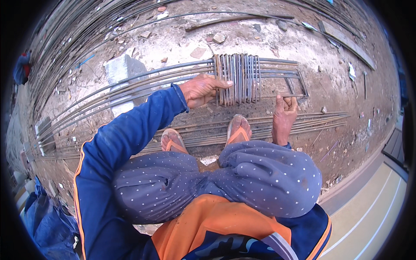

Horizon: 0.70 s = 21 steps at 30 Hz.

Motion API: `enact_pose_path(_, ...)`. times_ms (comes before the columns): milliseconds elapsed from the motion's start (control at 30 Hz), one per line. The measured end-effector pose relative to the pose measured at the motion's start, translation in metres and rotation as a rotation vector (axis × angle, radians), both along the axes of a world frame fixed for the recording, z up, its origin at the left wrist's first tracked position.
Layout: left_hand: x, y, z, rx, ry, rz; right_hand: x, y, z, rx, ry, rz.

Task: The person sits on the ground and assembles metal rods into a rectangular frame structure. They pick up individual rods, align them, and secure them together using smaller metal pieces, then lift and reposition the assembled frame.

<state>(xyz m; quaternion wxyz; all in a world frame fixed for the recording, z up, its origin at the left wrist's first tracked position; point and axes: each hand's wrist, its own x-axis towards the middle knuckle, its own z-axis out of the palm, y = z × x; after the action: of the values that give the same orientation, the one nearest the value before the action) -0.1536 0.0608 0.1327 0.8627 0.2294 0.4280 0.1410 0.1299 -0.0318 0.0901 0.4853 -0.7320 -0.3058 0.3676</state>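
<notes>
Several long steel bars [173, 69] run left to right in front of me, raised off the ground. Around them sits a tight bundle of rectangular rebar stirrups [245, 80]. My left hand [198, 90] is closed at the bundle's left side, its thumb lying across the nearest stirrups and its other fingers curled underneath. Toward the bars' right ends, one stirrup [307, 86] stands tilted, apart from the bundle. Its near side is pinched in the fingers of my right hand [285, 116]; the palm side of that hand is partly hidden.
A pale concrete block [123, 71] and another block [43, 135] lie beneath the bars at left. More rods [312, 121] lie near my sandalled feet. Long rebar [65, 47] covers the far left ground. A wooden plank [346, 44] lies far right; a blue tarp [47, 225] lies near left.
</notes>
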Motion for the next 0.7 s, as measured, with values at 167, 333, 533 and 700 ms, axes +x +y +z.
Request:
enact_pose_path(167,0.019,-0.011,0.005,0.138,0.126,0.069,-0.014,-0.001,0.037,-0.016,-1.03,0.419)
enact_pose_path(333,0.035,-0.014,0.004,0.081,0.338,0.179,-0.046,0.026,0.058,0.026,-0.232,0.615)
enact_pose_path(533,0.044,-0.014,0.0,0.112,0.399,0.334,-0.072,0.038,0.057,0.025,-0.222,0.644)
enact_pose_path(700,0.014,-0.017,-0.015,0.096,0.301,0.31,-0.072,0.034,0.051,0.018,-0.034,0.618)
